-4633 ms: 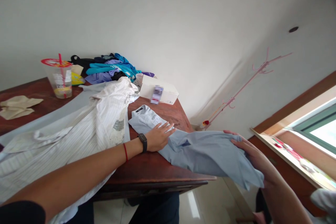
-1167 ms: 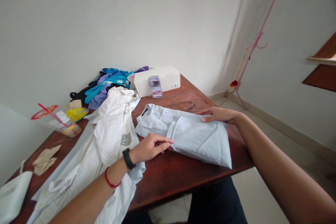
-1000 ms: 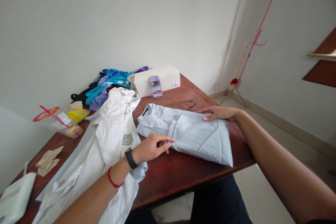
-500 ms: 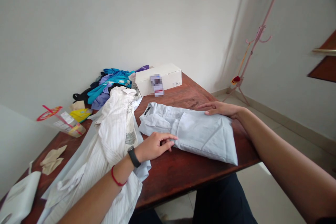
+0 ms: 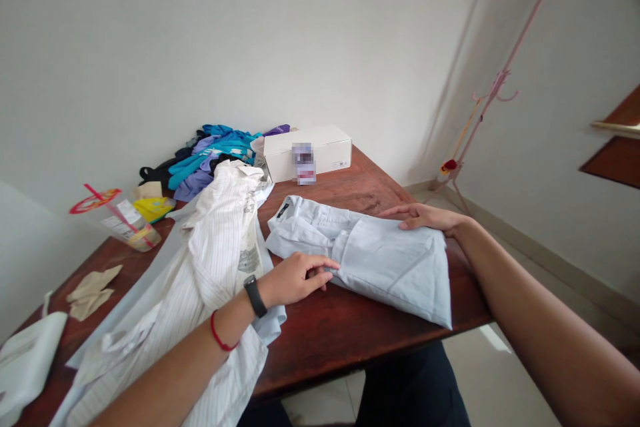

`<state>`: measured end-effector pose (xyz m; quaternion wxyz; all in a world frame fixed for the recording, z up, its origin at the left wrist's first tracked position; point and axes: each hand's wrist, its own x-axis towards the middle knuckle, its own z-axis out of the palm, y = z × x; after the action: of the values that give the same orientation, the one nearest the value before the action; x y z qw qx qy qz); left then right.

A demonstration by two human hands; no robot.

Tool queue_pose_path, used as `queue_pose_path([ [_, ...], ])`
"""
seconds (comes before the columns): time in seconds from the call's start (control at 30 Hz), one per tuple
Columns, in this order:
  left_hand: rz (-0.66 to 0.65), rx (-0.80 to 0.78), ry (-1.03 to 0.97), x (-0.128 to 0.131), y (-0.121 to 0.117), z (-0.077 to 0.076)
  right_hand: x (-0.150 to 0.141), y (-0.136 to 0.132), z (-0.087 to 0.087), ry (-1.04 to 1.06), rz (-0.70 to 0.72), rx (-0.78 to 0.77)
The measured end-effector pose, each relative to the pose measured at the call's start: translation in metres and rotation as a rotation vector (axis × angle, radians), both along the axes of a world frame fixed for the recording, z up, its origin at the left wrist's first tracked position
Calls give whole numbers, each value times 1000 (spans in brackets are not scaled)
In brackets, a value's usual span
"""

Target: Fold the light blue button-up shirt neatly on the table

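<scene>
On the tabletop, the striped shirt lies unfolded; beside it, the light-blue shirt is folded but creased. The right hand's open fingers touch its far edge; the left hand's curl nearer, grip unclear.

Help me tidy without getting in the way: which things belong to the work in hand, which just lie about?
Work in hand:
pale blue shirt, touched by left hand and right hand
table beneath
perhaps striped shirt, clothes heap

Probably lying about:
white box
drink cup
beige cloth
yellow packet
</scene>
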<state>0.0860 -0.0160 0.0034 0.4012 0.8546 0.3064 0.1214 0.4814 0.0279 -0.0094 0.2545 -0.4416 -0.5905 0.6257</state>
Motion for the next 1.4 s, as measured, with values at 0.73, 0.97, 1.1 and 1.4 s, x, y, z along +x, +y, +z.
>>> queue_pose_path([
  [0.73, 189, 318, -127, -6, 4, -9, -24, 11, -12, 205, -495, 131],
  [0.97, 346, 532, 14, -14, 9, -29, -24, 10, -14, 197, -496, 162],
  [1.1, 304, 518, 75, -18, 13, -42, -25, 10, -13, 133, -501, 192],
  [1.4, 255, 485, 160, -21, 15, -44, -23, 12, -16, 183, -493, 138],
])
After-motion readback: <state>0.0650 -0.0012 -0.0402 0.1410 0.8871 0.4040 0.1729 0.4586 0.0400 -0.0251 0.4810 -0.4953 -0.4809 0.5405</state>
